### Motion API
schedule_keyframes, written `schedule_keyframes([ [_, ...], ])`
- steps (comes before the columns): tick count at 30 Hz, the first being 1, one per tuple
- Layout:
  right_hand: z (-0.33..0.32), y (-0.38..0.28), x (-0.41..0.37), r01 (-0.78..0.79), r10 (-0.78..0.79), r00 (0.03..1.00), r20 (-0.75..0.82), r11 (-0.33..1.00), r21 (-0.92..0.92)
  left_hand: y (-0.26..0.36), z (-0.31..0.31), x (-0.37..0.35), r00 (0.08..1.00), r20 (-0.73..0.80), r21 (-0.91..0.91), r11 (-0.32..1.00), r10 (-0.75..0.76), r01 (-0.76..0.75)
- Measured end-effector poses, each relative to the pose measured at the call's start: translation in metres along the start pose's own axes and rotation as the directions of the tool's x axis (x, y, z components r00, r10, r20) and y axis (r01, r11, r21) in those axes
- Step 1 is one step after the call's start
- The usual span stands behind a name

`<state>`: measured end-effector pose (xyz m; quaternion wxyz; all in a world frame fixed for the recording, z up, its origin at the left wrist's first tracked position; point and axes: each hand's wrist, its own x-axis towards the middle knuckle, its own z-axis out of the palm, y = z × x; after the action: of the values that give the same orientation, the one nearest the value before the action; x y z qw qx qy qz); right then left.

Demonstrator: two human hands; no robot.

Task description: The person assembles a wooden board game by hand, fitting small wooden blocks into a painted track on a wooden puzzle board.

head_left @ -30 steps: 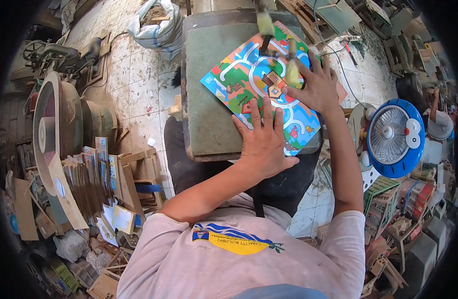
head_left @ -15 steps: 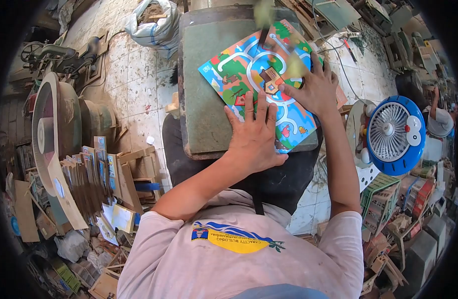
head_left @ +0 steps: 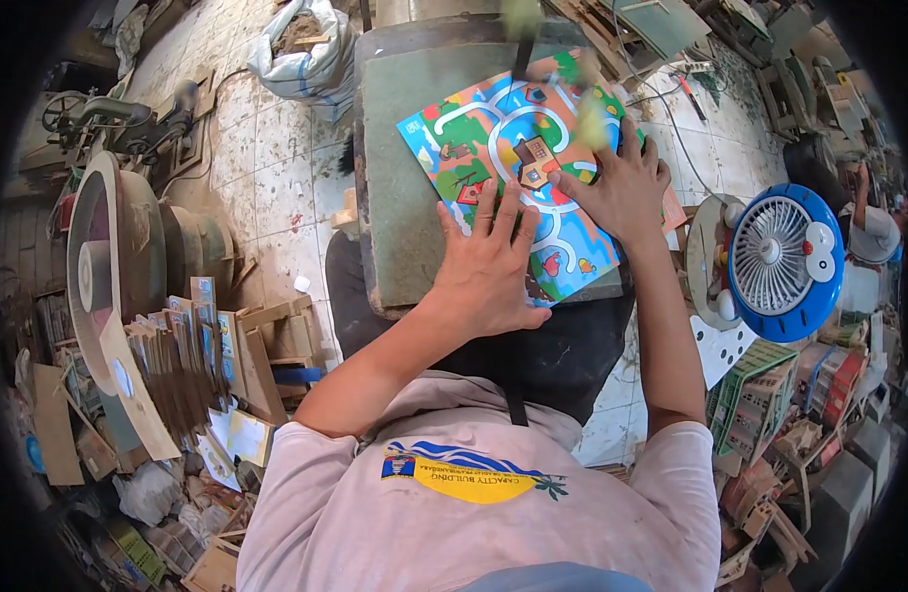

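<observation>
A colourful printed board [head_left: 493, 138] with roads, trees and small houses lies flat on a green-topped machine table [head_left: 400, 197]. My left hand [head_left: 484, 266] presses on the board's near edge, fingers spread. My right hand [head_left: 622, 183] rests on the board's right side, fingertips beside a little brown house picture. A thin dark blade [head_left: 521, 54] with blurred yellow-green parts stands at the board's far edge.
A blue round fan [head_left: 785, 266] stands at the right. Stacks of boards and cut pieces [head_left: 178, 345] fill the floor at the left, next to a large wheel [head_left: 109, 266]. A white sack [head_left: 306, 44] sits at the far left; another person [head_left: 869, 232] is at the far right.
Both hands have turned and slid the board slightly toward me and to the left. My left hand shifted left along the near edge.
</observation>
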<state>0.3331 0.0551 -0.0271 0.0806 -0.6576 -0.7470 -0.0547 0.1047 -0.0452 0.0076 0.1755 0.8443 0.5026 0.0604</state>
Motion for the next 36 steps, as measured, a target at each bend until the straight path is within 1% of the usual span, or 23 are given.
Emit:
schedule_keyframes([
  [4,-0.005,0.001,-0.004,-0.02,0.02,1.0,0.01,1.0,0.004,-0.005,-0.003,-0.002,1.0,0.01,0.01,1.0,0.02,-0.021],
  [6,-0.011,0.008,-0.006,-0.008,0.002,0.998,0.061,0.996,0.091,-0.005,-0.006,-0.003,1.0,0.025,0.018,1.0,0.017,-0.018],
  [7,-0.008,0.016,-0.008,-0.014,0.008,0.998,0.06,0.996,0.088,-0.003,-0.007,-0.003,0.999,0.043,0.023,1.0,0.01,-0.011],
  [9,-0.005,0.028,-0.012,0.178,-0.177,0.984,-0.02,0.973,0.148,0.0,-0.005,-0.004,0.999,0.053,0.033,0.999,0.001,-0.003],
  [10,-0.009,0.029,-0.016,0.175,-0.174,0.985,-0.019,0.974,0.146,0.002,-0.005,-0.004,0.998,0.06,0.049,0.999,-0.017,0.014],
  [11,-0.016,0.03,-0.023,0.326,-0.347,0.935,0.066,0.92,0.219,0.003,-0.005,-0.004,0.998,0.06,0.048,0.999,-0.014,0.012],
  [12,-0.026,0.026,-0.031,0.457,-0.513,0.847,0.135,0.835,0.305,0.005,-0.005,-0.004,0.998,0.061,0.059,0.998,-0.018,0.014],
  [13,-0.033,0.023,-0.039,0.457,-0.514,0.847,0.136,0.834,0.308,0.005,-0.005,-0.005,0.998,0.062,0.071,0.997,-0.023,0.018],
  [15,-0.044,0.018,-0.055,0.511,-0.592,0.785,0.182,0.785,0.352,0.004,-0.006,-0.005,0.998,0.065,0.052,0.998,-0.024,0.021],
  [16,-0.047,0.018,-0.059,0.534,-0.613,0.768,0.184,0.773,0.343,0.003,-0.006,-0.006,0.998,0.066,0.034,0.999,-0.02,0.018],
  [19,-0.04,0.023,-0.061,0.563,-0.632,0.753,0.184,0.763,0.317,0.002,-0.003,-0.007,0.999,0.033,0.027,1.0,-0.01,0.009],
  [23,-0.035,0.021,-0.063,0.567,-0.626,0.766,0.144,0.764,0.308,0.002,-0.003,-0.006,0.999,0.035,0.032,0.999,-0.016,0.015],
  [25,-0.034,0.019,-0.064,0.541,-0.608,0.782,0.139,0.772,0.334,0.0,-0.005,-0.006,0.999,0.038,0.033,0.999,-0.01,0.008],
  [32,-0.038,0.004,-0.072,0.485,-0.548,0.826,0.132,0.811,0.327,-0.014,-0.011,-0.006,0.998,0.05,0.048,0.998,0.036,-0.039],
  [36,-0.036,-0.004,-0.078,0.454,-0.507,0.857,0.089,0.826,0.333,-0.021,-0.015,-0.006,0.996,0.065,0.058,0.996,0.058,-0.062],
])
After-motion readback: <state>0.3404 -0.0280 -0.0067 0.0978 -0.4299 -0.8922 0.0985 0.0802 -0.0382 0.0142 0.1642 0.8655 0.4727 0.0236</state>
